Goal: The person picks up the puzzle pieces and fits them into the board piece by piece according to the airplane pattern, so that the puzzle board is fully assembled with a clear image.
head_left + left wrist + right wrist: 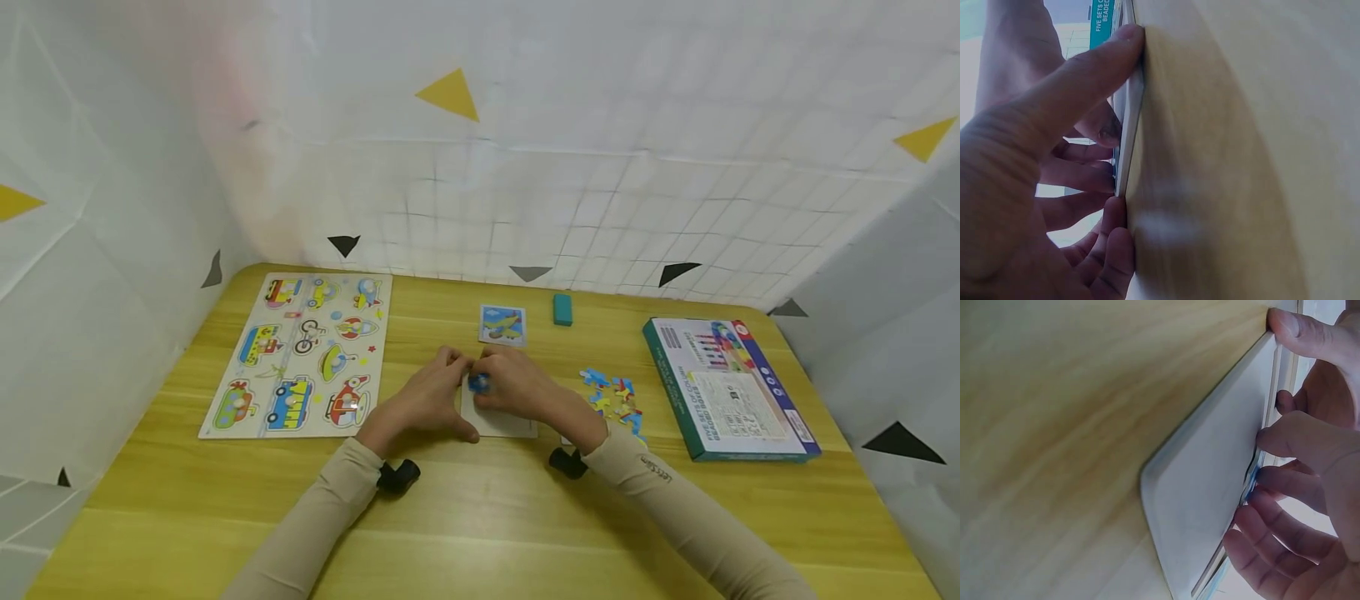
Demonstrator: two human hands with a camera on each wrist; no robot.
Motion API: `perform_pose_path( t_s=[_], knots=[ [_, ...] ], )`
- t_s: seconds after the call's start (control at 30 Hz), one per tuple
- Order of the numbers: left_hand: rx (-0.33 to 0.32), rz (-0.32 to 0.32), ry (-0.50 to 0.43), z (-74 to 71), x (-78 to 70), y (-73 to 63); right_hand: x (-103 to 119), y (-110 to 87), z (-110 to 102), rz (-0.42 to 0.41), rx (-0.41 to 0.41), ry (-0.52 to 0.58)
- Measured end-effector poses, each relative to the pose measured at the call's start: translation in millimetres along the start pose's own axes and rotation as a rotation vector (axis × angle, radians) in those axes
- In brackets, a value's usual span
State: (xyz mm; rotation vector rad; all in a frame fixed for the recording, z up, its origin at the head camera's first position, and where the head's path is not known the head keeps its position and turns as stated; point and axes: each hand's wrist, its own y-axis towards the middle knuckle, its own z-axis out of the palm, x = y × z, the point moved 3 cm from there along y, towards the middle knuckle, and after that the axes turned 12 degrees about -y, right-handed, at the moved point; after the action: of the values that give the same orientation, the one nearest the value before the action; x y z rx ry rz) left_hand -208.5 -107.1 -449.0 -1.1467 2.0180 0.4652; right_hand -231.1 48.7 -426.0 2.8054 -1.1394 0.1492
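Observation:
A small pale puzzle tray lies flat on the table between the two hands. My right hand pinches a blue jigsaw piece over the tray's left part, its fingertips close on the tray surface in the right wrist view. My left hand holds the tray along its left side, with the thumb at the near corner and the other fingers towards the far end. Just beyond the hands lies a square picture card showing a yellow plane on blue.
Loose jigsaw pieces lie right of the right hand, partly behind the forearm. A board of vehicle pictures is at the left, a boxed set at the right. A teal block stands near the back edge.

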Motion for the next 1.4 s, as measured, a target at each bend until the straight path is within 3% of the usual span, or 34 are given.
perform_pose_path(
  t_s=[0.7, 1.1, 1.4],
  knots=[
    [0.007, -0.015, 0.005, -0.8, -2.0, -0.2, 0, -2.5, 0, -0.015, -0.02, 0.063],
    [0.001, -0.035, 0.005, -0.8, 1.0, -0.6, -6, -15.9, -12, -0.01, -0.073, 0.05],
    [0.0, -0.036, -0.012, 0.5, -1.2, 0.3, -22, -37.0, -24, 0.059, -0.112, 0.022]
  ],
)
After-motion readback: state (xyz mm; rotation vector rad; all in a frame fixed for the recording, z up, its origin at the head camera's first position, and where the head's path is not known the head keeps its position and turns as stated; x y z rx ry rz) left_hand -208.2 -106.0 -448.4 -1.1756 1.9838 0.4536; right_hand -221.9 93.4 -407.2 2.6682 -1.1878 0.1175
